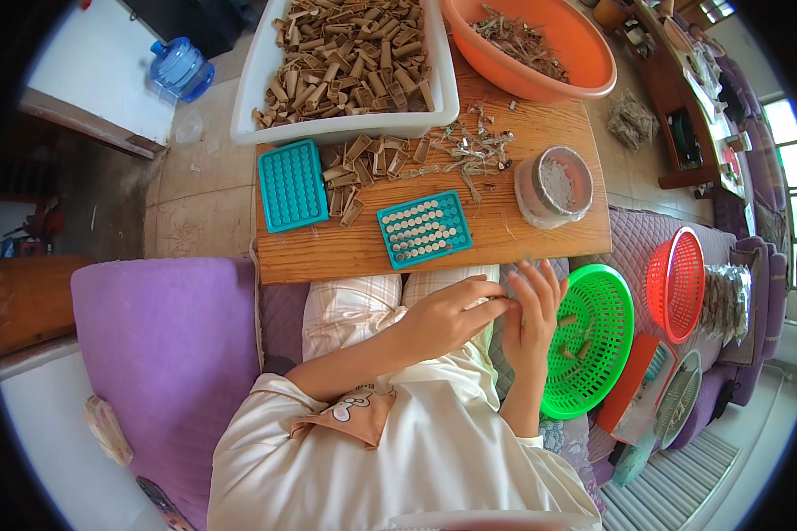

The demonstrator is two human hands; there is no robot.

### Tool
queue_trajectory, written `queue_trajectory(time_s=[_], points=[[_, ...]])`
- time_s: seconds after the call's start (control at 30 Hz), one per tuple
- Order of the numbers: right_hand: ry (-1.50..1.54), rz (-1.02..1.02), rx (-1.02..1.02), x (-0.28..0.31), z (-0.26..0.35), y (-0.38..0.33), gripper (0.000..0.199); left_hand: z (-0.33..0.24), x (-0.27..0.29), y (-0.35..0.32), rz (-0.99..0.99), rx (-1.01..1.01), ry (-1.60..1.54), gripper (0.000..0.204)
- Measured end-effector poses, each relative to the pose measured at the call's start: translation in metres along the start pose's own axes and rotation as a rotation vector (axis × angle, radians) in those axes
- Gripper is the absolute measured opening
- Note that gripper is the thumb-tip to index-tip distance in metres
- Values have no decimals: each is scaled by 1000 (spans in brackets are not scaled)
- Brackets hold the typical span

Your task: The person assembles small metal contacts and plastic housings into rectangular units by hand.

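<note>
Above my lap, my left hand [459, 311] reaches to the right with its thumb and fingers closed together. Whatever its fingertips pinch is too small and hidden to make out. Facing it, my right hand [533, 310] is raised with its fingers stretched upward and apart, somewhat blurred. Its thumb side meets the left fingertips. Just beyond, on the wooden table [522, 252], lies a teal tray [456, 212] with rows of small round whitish pieces in its wells. Right of my right hand, a green basket [613, 354] holds a few small tan pieces [568, 319].
A second teal tray [292, 184] stands beside loose tan casings [363, 168] and a tangle of thin metal strips [474, 152]. Farther back are a white bin [345, 128] full of tan casings and an orange basin [540, 84]. A round tub [553, 190] sits at the table's right; a red basket [677, 283] stands beyond the green one.
</note>
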State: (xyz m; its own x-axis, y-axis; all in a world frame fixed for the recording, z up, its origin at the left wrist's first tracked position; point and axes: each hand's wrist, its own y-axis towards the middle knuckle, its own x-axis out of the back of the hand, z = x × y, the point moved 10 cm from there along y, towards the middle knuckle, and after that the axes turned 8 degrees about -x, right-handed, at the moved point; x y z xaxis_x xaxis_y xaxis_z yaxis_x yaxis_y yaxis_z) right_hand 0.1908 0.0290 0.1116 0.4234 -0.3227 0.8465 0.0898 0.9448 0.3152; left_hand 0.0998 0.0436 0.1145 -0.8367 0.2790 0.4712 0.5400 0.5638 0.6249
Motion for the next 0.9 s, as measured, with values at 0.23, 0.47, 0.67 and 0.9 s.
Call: queue_trajectory(time_s=[0.23,0.47,0.67,0.9], points=[[561,178,-105,-28,9,2,26,27,24,-24,-116,173,-105,25],[627,217,-234,-41,0,9,18,51,26,-37,-152,419,-253,39],[618,239,-304,-32,1,17,18,65,25,-36,-170,558,-572,40],[651,155,-372,-19,-13,21,20,173,159,34,-147,644,538,19]])
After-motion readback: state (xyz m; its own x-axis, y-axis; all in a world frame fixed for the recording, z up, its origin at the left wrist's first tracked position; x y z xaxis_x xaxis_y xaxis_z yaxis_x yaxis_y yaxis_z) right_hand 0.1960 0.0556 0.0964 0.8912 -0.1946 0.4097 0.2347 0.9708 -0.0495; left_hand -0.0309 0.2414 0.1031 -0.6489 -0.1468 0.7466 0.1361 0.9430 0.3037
